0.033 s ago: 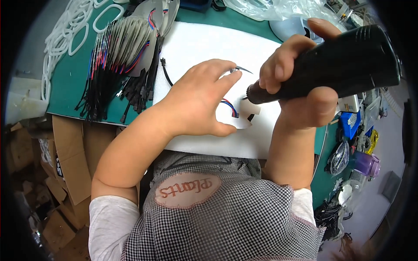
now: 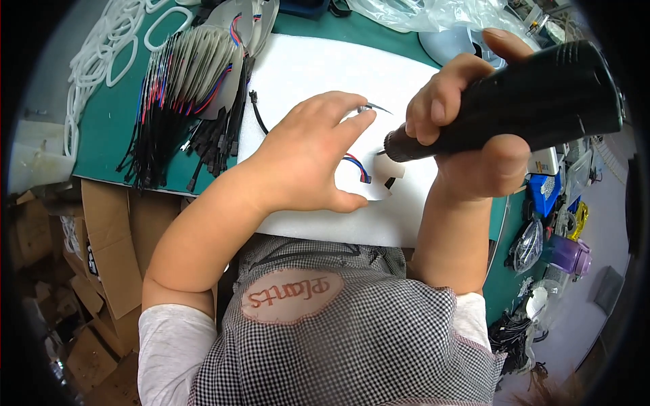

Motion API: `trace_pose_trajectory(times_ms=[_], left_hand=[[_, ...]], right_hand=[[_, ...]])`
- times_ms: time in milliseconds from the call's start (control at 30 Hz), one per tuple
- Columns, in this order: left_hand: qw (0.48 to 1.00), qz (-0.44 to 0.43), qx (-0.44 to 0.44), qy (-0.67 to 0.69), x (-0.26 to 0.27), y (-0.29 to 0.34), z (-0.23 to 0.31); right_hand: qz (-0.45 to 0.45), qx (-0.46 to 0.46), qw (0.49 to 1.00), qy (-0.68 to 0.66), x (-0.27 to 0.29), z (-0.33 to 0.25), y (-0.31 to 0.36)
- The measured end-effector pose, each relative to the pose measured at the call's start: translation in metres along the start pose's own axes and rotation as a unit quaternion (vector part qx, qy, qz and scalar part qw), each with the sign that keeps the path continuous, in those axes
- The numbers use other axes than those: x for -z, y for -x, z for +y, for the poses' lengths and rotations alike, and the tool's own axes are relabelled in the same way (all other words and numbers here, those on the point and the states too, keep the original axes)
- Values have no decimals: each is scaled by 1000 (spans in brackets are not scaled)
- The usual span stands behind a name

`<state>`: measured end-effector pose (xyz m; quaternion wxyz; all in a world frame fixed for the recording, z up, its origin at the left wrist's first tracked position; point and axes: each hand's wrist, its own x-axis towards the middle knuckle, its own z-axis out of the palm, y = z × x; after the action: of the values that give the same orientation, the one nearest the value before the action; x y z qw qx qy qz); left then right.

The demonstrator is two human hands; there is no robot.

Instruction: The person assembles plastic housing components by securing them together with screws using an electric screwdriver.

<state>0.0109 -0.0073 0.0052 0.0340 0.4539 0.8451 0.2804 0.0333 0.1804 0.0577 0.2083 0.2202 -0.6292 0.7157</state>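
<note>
right hand clamped round black power tool, long axis pointed left-down | tip met at small white piece on white foam pad | piece pinned just beside by spread left hand

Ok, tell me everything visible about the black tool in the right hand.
The black tool is a thick, matte, plastic-looking cylinder with a ribbed grip, lying nearly level. It narrows to a dark nose with a fine metal tip, aimed left at a small white part on the white foam sheet. The right hand wraps around it; the left hand steadies the part.
</note>
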Motion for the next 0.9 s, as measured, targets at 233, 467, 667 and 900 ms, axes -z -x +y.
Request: trace_pose_trajectory(times_ms=[233,467,667,900], left_hand=[[1000,19,-1,4,10,-1,3],[1000,12,12,0,1,-1,-2],[1000,4,2,0,0,-2,-5],[1000,13,-4,8,-1,0,-6]], right_hand=[[-29,-4,999,21,6,-6,-2],[-10,14,999,37,0,2,-2],[-22,-5,1000,-19,3,2,3],[-37,-17,999,-4,4,1,4]])
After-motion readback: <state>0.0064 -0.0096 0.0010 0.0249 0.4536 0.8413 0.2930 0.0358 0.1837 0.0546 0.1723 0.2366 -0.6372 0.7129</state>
